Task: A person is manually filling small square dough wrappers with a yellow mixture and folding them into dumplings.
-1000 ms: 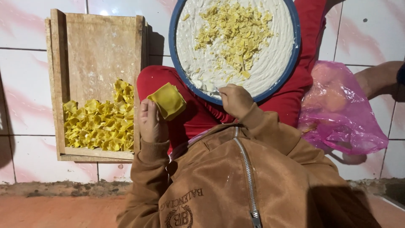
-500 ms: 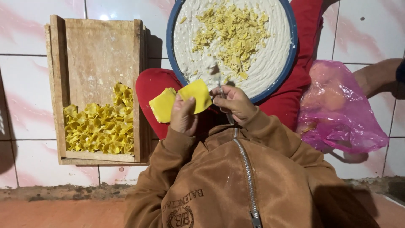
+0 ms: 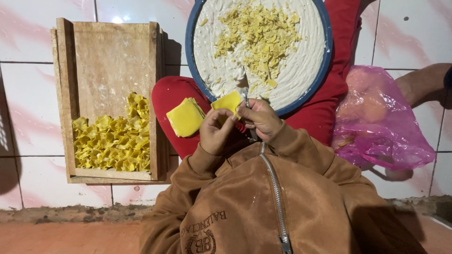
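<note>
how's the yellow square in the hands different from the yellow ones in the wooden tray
The wrapper pinched between the left hand and right hand is one flat, smooth sheet; the pieces in the wooden tray are folded, crinkled and heaped, many together. Both are the same yellow.

The blue-rimmed tray (image 3: 188,51) blocks the way just ahead of both hands. To the left, the stack of yellow squares (image 3: 185,117) and the wooden box (image 3: 113,56) stand close. The pink bag (image 3: 376,117) closes the right side.
</note>
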